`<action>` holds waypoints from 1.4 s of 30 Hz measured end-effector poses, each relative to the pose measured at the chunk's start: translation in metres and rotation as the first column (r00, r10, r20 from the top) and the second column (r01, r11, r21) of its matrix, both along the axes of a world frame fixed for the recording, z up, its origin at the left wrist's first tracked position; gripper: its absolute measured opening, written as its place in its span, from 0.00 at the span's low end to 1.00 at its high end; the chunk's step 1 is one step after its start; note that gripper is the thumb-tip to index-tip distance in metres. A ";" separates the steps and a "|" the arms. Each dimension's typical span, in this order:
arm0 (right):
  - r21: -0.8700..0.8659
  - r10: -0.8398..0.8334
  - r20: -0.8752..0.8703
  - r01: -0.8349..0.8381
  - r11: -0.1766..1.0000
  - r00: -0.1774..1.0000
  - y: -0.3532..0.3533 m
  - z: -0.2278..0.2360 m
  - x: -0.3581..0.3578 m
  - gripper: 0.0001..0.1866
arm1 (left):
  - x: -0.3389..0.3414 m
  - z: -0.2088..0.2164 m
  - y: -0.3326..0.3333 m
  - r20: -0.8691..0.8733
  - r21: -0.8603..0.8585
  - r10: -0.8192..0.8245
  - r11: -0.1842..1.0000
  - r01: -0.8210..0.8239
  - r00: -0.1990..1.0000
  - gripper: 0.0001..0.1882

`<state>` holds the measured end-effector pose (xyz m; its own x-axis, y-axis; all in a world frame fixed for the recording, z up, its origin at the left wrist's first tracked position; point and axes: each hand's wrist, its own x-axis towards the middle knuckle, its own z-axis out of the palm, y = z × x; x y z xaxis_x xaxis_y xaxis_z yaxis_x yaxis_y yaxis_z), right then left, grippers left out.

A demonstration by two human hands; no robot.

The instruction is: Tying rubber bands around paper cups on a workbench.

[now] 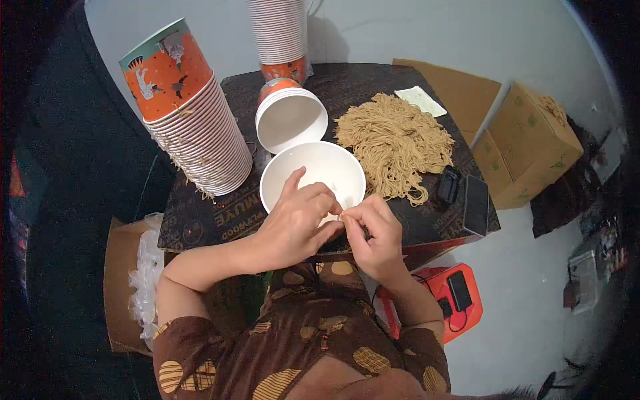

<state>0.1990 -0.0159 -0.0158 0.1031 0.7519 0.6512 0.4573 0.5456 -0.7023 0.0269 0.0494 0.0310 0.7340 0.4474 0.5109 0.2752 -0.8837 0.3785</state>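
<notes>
A white-lined paper tub [313, 157] stands mouth up at the table's near edge, in front of me. My left hand [293, 227] reaches over its near rim, with thumb and fingertips pinched together and one finger raised over the opening. Close against it, my right hand [375, 235] is closed in a pinch at the same rim. A tiny pale bit shows between the fingertips; I cannot make out what it is. To the right of the tub lies a heap of tan cords [397, 143]. Behind the tub, another white-lined tub [291, 120] lies tipped with its mouth toward me.
A tall leaning stack of orange printed tubs [193, 127], with cord ends hanging out, stands at left. Another stack [279, 33] rises behind. Folded paper [420, 101], a small black case [449, 185] and a dark phone-like slab [475, 205] lie right. Cardboard boxes [527, 143] stand beyond.
</notes>
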 end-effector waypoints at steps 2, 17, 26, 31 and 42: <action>0.011 -0.006 0.043 0.005 1.000 0.999 0.000 0.000 0.001 0.03 | 0.001 -0.002 0.002 0.014 0.015 -0.003 1.000 0.003 1.000 0.09; -0.018 -0.054 0.033 0.055 0.998 0.998 -0.005 -0.001 0.004 0.05 | 0.004 0.002 0.001 0.051 -0.057 -0.048 0.997 0.051 0.998 0.06; 0.142 -0.186 0.167 0.163 0.976 0.968 -0.009 -0.014 0.023 0.03 | -0.001 0.001 0.004 0.061 -0.123 -0.045 0.991 0.053 0.997 0.05; 0.071 -0.166 0.184 0.156 0.985 0.969 -0.012 -0.028 0.023 0.03 | -0.001 -0.002 0.006 0.059 -0.124 -0.053 0.990 0.060 0.997 0.05; -0.012 0.009 0.187 -0.007 1.000 0.982 -0.028 -0.015 0.046 0.02 | -0.054 0.035 0.061 -0.319 0.103 0.052 0.995 -0.020 0.946 0.21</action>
<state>0.2453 -0.0437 -0.0309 -0.0256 0.7595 0.6500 0.5764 0.5424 -0.6112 -0.0273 0.1100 0.0664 0.8504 0.4369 0.2932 0.4003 -0.8989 0.1782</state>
